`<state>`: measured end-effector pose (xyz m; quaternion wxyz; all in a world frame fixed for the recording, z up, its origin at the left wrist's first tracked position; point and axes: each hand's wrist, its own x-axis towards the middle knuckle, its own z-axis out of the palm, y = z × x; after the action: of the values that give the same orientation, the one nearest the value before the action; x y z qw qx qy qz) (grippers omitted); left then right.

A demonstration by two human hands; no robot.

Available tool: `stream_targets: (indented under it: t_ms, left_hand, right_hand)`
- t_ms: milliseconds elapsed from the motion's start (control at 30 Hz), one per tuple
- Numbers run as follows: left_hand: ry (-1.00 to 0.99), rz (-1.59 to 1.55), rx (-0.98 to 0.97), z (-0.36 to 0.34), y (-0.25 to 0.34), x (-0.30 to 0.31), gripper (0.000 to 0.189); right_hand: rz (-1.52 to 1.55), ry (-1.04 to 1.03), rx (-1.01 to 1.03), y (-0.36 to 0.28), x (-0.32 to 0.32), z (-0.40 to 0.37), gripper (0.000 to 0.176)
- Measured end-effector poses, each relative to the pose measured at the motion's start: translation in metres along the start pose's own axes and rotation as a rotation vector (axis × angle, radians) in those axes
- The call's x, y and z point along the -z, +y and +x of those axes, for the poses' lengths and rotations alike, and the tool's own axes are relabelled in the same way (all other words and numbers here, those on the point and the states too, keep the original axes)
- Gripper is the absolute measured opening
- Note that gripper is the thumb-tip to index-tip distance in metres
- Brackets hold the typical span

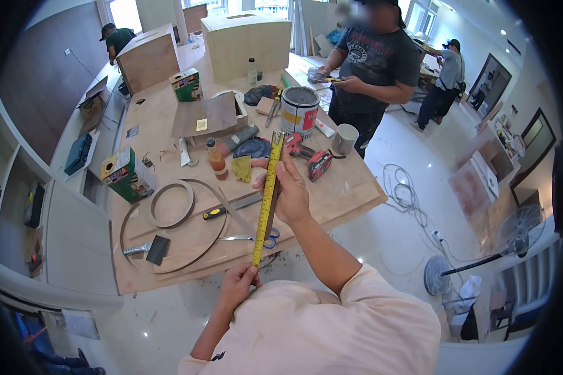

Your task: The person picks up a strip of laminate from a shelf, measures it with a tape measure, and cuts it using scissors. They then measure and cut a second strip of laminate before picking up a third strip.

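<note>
A yellow tape measure [268, 203] is drawn out in front of my chest, with a narrow brown strip [271, 220] along its right side. My left hand [238, 285] pinches the lower end near my shirt. Higher up, my right hand [292, 192] is closed around the tape and strip, its thumb and fingers partly hidden behind them. Beneath the tape on the worktable lie scissors [271, 238] with blue handles and a tool with a black-and-yellow handle [214, 213] and a flat metal blade. A red cordless drill [311, 156] is just beyond my right hand.
On the wooden worktable [331, 197] are a paint can [299, 115], a metal cup [344, 139], a coiled band [171, 205], a brush [137, 248] and a green box [126, 177]. A co-worker [375, 69] stands across it. A cable [406, 194] and fan [436, 275] occupy the right floor.
</note>
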<state>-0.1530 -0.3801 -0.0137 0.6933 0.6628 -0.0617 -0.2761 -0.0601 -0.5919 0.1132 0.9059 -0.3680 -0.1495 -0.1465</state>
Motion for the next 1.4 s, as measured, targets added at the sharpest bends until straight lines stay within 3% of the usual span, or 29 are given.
stream_targets:
  t_ms: [300, 600, 867, 933, 1000, 1067, 1167, 1267, 1400]
  left_hand:
    - [0.013, 0.020, 0.012, 0.007, -0.019, 0.004, 0.025]
    - [0.042, -0.024, -0.103, 0.015, -0.040, 0.014, 0.023]
    - [-0.011, -0.013, -0.328, 0.026, 0.016, 0.001, 0.049]
    - [-0.013, -0.033, -0.421, 0.033, 0.019, -0.009, 0.043]
    - [-0.057, 0.157, -0.464, 0.034, 0.033, -0.013, 0.031]
    - [-0.150, -0.077, -0.544, 0.036, 0.030, -0.021, 0.017]
    - [-0.267, -0.093, -0.530, 0.037, 0.029, -0.018, 0.021]
    - [-0.118, 0.075, -0.354, 0.025, 0.050, -0.020, 0.017]
    - [-0.206, 0.300, -0.309, 0.002, 0.092, -0.034, 0.024]
  right_hand:
    - [-0.203, 0.073, 0.055, 0.008, -0.004, -0.001, 0.050]
    - [-0.245, -0.027, 0.004, -0.001, -0.038, -0.020, 0.053]
    - [-0.293, -0.065, 0.001, -0.010, -0.047, -0.029, 0.056]
    - [-0.322, -0.034, -0.018, -0.011, -0.052, -0.037, 0.055]
    - [-0.299, -0.065, 0.149, 0.022, -0.044, -0.038, 0.052]
    - [-0.435, -0.118, 0.127, -0.004, -0.057, -0.047, 0.051]
    - [-0.408, -0.152, 0.183, -0.008, -0.064, -0.056, 0.050]
    - [-0.433, -0.098, 0.277, -0.016, -0.072, -0.064, 0.046]
    - [-0.483, 0.005, 0.341, -0.022, -0.082, -0.066, 0.040]
